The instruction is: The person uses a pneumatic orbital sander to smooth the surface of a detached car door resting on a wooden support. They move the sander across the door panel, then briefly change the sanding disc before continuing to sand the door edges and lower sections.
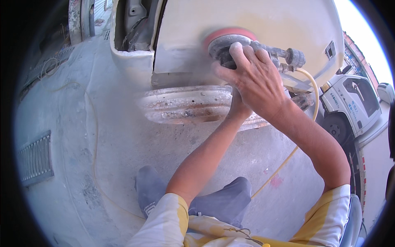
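A round air sander with a red-edged pad is against a pale, dusty vehicle door panel. My right hand lies over the sander's body, its fingers bent around the top and its thumb pointing left. Below it, my left hand reaches up to the sander from underneath; its fingers are hidden behind the right hand. A yellow air hose joins the fitting on the sander's right side. Haze blurs the panel left of the pad.
A rusty, flaking step runs under the panel. Left of it is an opening in the bodywork. The thin hose trails over the dusty floor. A metal drain grate lies far left. A white truck stands at right.
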Tool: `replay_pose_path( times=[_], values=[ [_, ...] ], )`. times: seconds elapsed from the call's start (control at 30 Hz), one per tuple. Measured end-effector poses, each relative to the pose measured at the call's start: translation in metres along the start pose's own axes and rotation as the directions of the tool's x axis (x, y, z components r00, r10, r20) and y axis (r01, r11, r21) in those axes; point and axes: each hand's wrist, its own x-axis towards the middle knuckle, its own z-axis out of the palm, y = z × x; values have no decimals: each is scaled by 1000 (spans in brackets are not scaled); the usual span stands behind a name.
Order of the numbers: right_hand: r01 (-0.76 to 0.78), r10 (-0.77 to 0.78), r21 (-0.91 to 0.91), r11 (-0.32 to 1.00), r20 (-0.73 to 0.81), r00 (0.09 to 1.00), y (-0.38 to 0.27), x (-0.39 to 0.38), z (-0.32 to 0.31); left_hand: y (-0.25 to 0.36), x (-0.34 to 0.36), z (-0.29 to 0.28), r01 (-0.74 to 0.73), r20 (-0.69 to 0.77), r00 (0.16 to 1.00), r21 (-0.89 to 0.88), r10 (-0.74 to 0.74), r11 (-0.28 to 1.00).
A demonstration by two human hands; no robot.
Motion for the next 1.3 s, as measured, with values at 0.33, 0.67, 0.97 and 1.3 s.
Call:
replay_pose_path(
  times=[0.33, 0.67, 0.97, 1.3],
  values=[
    [-177, 159, 57, 982, 238, 958, 30, -52, 17, 0, -10, 57, 191, 51, 982, -327, -184, 926],
    [7, -7, 10, 1000, 17, 1000, -10, 21, -12, 6, -10, -12, 42, -122, 991, -97, -54, 994],
    [-87, 81, 39, 995, 149, 986, 12, -14, -5, 12, -18, 24, 233, 17, 971, -321, -240, 918],
    [-249, 226, 79, 965, 221, 949, 77, -128, 62, -39, -11, 152, 251, 108, 967, -311, -229, 917]
  ],
)
